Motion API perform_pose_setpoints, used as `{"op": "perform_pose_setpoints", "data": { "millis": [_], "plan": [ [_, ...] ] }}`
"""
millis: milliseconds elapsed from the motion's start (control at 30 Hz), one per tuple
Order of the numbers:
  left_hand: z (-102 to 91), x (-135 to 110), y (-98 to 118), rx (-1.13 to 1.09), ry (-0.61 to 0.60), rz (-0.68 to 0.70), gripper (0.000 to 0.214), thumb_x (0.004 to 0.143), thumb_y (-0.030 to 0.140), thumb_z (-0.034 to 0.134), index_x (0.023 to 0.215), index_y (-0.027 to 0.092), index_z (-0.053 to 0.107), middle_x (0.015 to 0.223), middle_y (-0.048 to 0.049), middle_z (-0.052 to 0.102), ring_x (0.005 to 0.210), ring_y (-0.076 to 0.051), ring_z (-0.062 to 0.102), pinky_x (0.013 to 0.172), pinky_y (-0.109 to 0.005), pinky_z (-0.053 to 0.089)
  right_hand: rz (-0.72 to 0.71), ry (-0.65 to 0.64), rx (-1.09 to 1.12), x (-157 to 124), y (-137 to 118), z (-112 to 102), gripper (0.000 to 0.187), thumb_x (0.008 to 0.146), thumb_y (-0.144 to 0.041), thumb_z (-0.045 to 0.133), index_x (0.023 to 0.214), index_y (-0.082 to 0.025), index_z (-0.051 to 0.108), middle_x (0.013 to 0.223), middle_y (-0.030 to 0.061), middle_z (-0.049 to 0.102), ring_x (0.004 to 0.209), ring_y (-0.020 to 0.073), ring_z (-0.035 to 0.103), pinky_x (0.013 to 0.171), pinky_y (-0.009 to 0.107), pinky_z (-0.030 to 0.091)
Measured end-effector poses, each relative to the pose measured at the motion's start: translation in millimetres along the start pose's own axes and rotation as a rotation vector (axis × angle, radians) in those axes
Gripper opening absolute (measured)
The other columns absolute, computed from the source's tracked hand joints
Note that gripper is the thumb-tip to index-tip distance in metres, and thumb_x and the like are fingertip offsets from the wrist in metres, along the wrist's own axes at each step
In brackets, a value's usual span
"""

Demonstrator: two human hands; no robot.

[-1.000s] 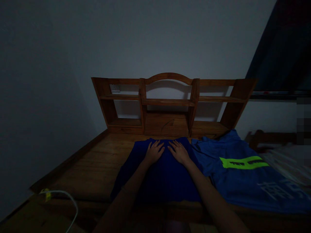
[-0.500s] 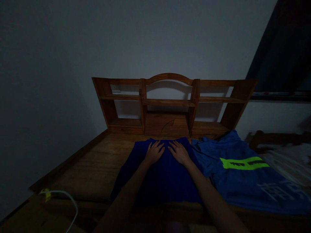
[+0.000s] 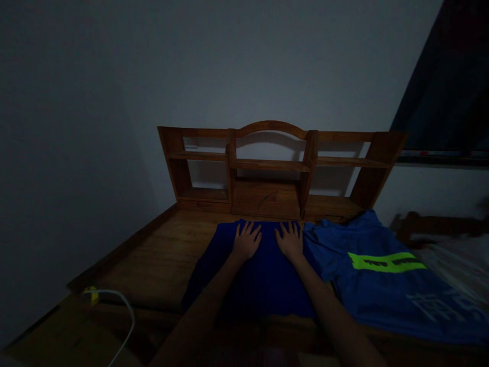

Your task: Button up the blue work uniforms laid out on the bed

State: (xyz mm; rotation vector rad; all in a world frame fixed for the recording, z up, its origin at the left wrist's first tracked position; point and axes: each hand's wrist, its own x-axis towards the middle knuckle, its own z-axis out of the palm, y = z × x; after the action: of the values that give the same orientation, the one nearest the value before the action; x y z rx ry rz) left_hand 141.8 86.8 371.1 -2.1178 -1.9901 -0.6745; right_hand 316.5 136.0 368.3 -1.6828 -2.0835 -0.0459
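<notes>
A dark blue garment [image 3: 260, 278] lies spread on a wooden desk [image 3: 160, 255] in dim light. My left hand [image 3: 246, 242] rests flat on its far part, fingers spread. My right hand [image 3: 290, 241] lies flat beside it, a short gap between the two, fingers also apart. Both hands press on the cloth and hold nothing. To the right lies a lighter blue shirt [image 3: 378, 290] with a bright green stripe [image 3: 385, 261] and pale lettering.
A wooden shelf unit [image 3: 271, 171] stands at the back of the desk against the wall. A white cable [image 3: 122, 318] with a yellow tag curls at the front left. At the far right are a wooden frame [image 3: 439, 224] and pale bedding [image 3: 462, 265].
My hands have moved slightly apart on the dark blue garment, the right one sliding right. The view has shifted a little to the left.
</notes>
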Motion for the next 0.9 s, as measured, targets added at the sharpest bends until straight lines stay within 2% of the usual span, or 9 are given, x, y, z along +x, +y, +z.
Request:
{"op": "perform_pose_setpoints", "data": {
  "millis": [100, 200, 300, 367, 433, 467, 567, 700, 900],
  "plan": [
    [-10.2, -13, 10, 0.027, -0.017, -0.051, 0.049, 0.093, 0.046, 0.021, 0.137, 0.031, 0.037, 0.147, -0.0025, 0.033, 0.137, -0.023, 0.022, 0.111, -0.049, 0.014, 0.09, -0.029, -0.027, -9, -3, -9, 0.064, 0.092, -0.055, 0.022, 0.142, -0.017, 0.03, 0.147, 0.0164, 0.025, 0.137, 0.0314, 0.017, 0.107, 0.055, 0.006],
    [-28.6, -41, 18, 0.06, -0.044, -0.1, 0.052, 0.092, 0.047, 0.022, 0.138, 0.026, 0.037, 0.146, -0.007, 0.032, 0.136, -0.026, 0.026, 0.11, -0.05, 0.019, 0.028, -0.151, -0.009, -27, -1, -31, 0.065, 0.091, -0.055, 0.027, 0.143, -0.016, 0.028, 0.147, 0.0185, 0.024, 0.136, 0.0321, 0.018, 0.107, 0.054, 0.012],
    [-55.9, -83, 19, 0.078, -0.117, -0.1, 0.053, 0.091, 0.049, 0.028, 0.136, 0.025, 0.041, 0.143, -0.0107, 0.038, 0.133, -0.03, 0.032, 0.106, -0.052, 0.027, -0.198, -0.302, 0.111, -63, 4, -69, 0.063, 0.09, -0.054, 0.034, 0.142, -0.021, 0.029, 0.147, 0.0147, 0.025, 0.136, 0.0287, 0.021, 0.108, 0.048, 0.021],
    [-74.1, -117, 16, 0.082, -0.16, -0.013, 0.049, 0.089, 0.048, 0.034, 0.134, 0.032, 0.042, 0.141, -0.007, 0.041, 0.131, -0.029, 0.034, 0.105, -0.052, 0.03, -0.386, -0.342, 0.24, -97, 9, -95, 0.062, 0.089, -0.054, 0.037, 0.144, -0.029, 0.022, 0.15, 0.007, 0.021, 0.137, 0.0234, 0.022, 0.109, 0.042, 0.025],
    [-86.5, -149, 11, 0.098, -0.154, 0.129, 0.058, 0.084, 0.048, 0.045, 0.14, 0.036, 0.029, 0.145, -0.0034, 0.035, 0.133, -0.028, 0.031, 0.105, -0.051, 0.031, -0.531, -0.387, 0.301, -132, 12, -115, 0.066, 0.086, -0.054, 0.045, 0.143, -0.036, 0.017, 0.151, 0.0008, 0.015, 0.137, 0.022, 0.02, 0.11, 0.04, 0.027],
    [-89.6, -163, 8, 0.117, -0.154, 0.194, 0.067, 0.081, 0.045, 0.05, 0.142, 0.036, 0.022, 0.147, -0.0034, 0.031, 0.134, -0.028, 0.03, 0.105, -0.049, 0.033, -0.585, -0.404, 0.295, -147, 14, -121, 0.075, 0.08, -0.056, 0.052, 0.144, -0.037, 0.015, 0.151, 0.0004, 0.013, 0.137, 0.0239, 0.018, 0.11, 0.043, 0.025],
    [-88.8, -196, -3, 0.242, -0.091, 0.256, 0.077, 0.077, 0.023, 0.052, 0.143, 0.036, 0.013, 0.147, -0.0024, 0.028, 0.131, -0.025, 0.036, 0.103, -0.044, 0.038, -0.67, -0.416, 0.213, -176, 22, -123, 0.098, 0.068, -0.047, 0.069, 0.145, -0.035, 0.01, 0.151, 0.0029, 0.011, 0.137, 0.0295, 0.015, 0.111, 0.05, 0.021],
    [-88.6, -217, -26, 0.358, 0.05, 0.275, 0.079, 0.073, 0.005, 0.038, 0.143, 0.035, 0.017, 0.146, 0.0032, 0.031, 0.129, -0.019, 0.039, 0.103, -0.038, 0.041, -0.652, -0.343, 0.144, -185, 38, -109, 0.09, 0.07, -0.014, 0.058, 0.145, -0.034, 0.011, 0.15, -0.0005, 0.016, 0.136, 0.0263, 0.02, 0.111, 0.046, 0.027],
    [-115.6, -228, -50, 0.334, 0.064, 0.274, 0.078, 0.069, 0.002, 0.035, 0.139, 0.036, 0.03, 0.137, 0.0063, 0.045, 0.119, -0.014, 0.051, 0.095, -0.027, 0.047, -0.652, -0.33, 0.144, -185, 51, -110, 0.083, 0.071, -0.011, 0.049, 0.144, -0.034, 0.019, 0.148, -0.003, 0.023, 0.135, 0.0214, 0.025, 0.109, 0.04, 0.033]
  ]
}}
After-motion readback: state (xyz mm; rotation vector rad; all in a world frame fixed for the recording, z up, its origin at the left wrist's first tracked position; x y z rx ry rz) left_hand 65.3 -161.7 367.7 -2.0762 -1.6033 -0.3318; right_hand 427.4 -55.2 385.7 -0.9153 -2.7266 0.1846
